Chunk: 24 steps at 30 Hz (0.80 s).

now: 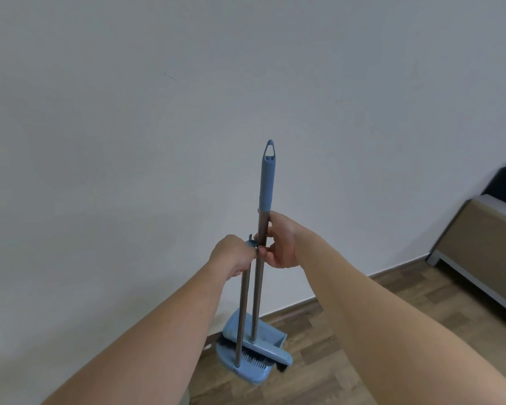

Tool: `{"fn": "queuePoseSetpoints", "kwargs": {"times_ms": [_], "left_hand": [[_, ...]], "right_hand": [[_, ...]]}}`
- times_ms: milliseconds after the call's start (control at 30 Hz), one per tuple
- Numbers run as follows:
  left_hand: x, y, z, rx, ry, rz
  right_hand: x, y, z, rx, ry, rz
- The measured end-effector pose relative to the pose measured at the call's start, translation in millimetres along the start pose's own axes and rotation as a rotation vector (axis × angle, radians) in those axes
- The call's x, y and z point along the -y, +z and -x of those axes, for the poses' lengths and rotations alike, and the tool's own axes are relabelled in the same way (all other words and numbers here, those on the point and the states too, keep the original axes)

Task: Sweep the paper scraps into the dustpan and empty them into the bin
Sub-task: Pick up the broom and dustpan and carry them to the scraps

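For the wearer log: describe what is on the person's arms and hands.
Both forearms are bare as far as the view shows, with no sleeves. The left hand and right hand wear no gloves, and no watch, bracelet or ring is visible.

Two bare forearms in shot, no sleeves showing anywhere along them, nothing at the wrists: no watch, no band, no bracelet. Left hand (234,255) bare too, no glove, no ring that can be made out from the back of it. Right hand (281,244) likewise ungloved, fingers plain, nails too small to tell. Elbows and anything above them are cut off by the bottom edge.
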<state>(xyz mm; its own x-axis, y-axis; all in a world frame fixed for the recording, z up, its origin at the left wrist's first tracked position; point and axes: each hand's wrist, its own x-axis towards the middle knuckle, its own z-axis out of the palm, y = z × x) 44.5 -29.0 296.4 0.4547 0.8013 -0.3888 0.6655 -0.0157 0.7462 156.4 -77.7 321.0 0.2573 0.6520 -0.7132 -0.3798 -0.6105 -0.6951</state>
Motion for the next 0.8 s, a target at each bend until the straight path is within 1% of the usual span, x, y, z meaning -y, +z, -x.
{"fn": "queuePoseSetpoints", "kwargs": {"times_ms": [167,300,567,800], "left_hand": [[18,6,0,0.008,-0.052,0.046],[18,15,-2,0.028,-0.021,0.028],[-24,35,2,0.122,0.092,-0.091],[-56,55,-2,0.228,0.198,-0.169]], "right_hand": [[-7,0,1,-0.029,0.036,-0.039],[-10,-10,2,-0.082,0.036,-0.143],[-12,-48,30,-0.150,-0.073,-0.206],[-4,-73,58,-0.302,-0.142,-0.260]]}}
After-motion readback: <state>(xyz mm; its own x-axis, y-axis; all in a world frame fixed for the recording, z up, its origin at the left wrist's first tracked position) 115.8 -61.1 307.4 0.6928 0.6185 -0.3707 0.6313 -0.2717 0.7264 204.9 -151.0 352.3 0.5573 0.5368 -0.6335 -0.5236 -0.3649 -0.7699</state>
